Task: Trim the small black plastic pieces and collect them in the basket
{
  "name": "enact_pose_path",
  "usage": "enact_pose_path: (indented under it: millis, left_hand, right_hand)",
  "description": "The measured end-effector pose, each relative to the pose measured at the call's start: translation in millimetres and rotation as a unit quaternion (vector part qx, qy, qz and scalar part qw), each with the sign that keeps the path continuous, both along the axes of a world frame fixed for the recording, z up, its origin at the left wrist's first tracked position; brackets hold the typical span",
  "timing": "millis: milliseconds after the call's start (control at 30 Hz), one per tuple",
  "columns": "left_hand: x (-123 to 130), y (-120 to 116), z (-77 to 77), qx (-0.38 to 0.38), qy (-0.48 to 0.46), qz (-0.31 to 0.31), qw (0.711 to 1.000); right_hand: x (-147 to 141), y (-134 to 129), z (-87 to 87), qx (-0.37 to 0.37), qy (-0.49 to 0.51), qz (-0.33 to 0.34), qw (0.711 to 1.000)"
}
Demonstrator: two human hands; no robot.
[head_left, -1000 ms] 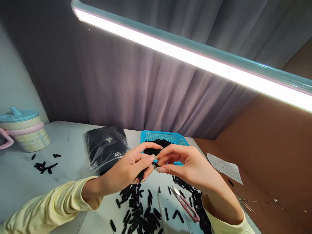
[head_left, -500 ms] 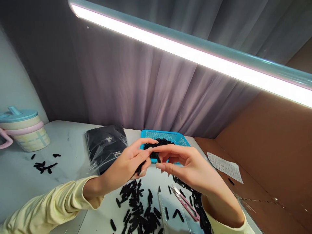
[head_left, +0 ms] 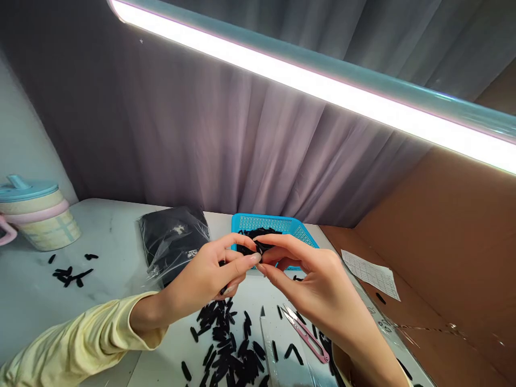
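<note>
My left hand [head_left: 231, 263] and my right hand [head_left: 300, 263] meet in front of the blue basket, fingertips pinched together. Between them is a small black strip [head_left: 259, 248], mostly covered by the fingers; its exact kind I cannot make out. More black pieces are tucked under the curled fingers of my left hand. Behind the hands, the blue basket [head_left: 308, 232] holds a heap of similar black pieces [head_left: 258, 233]. Below them, a loose pile of black strips [head_left: 231, 349] lies on the white table.
Pink thread snips [head_left: 308, 336] and a pointed blade [head_left: 263, 317] lie right of the pile. A plastic-wrapped black packet [head_left: 173, 242] sits behind my left wrist. At far left stands a lidded cup [head_left: 48, 226]. A paper sheet [head_left: 371, 274] is at right, a bright tube lamp [head_left: 306, 75] overhead.
My right hand's fingers have closed in against my left fingertips, around the black strip that hung from the right hand before. The view has shifted slightly.
</note>
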State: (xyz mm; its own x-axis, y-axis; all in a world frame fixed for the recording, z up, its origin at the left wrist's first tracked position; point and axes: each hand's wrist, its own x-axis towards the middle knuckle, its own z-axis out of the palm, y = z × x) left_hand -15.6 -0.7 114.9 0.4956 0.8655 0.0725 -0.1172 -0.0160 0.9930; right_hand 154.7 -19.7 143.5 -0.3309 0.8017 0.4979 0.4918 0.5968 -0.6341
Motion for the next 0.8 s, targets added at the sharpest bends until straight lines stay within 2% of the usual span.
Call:
enact_pose_path:
  millis: [133, 300, 500, 800]
  left_hand:
    - [-0.8, 0.0, -1.2, -0.011, -0.011, -0.004, 1.0]
    - [-2.0, -0.1, -2.5, -0.014, -0.009, 0.0, 1.0]
    - [-2.6, 0.7, -1.6, -0.021, 0.003, 0.001, 1.0]
    - [-6.1, 1.9, 4.6, -0.103, -0.009, -0.04, 0.994]
  right_hand:
    - [0.6, -0.1, 0.0, 0.005, -0.001, 0.0, 1.0]
    - [1.9, 1.8, 0.0, -0.026, -0.005, 0.006, 1.0]
    - [1.5, 3.9, 2.3, -0.054, -0.012, 0.041, 0.998]
    - [1.8, 7.0, -1.6, 0.002, -0.014, -0.002, 1.0]
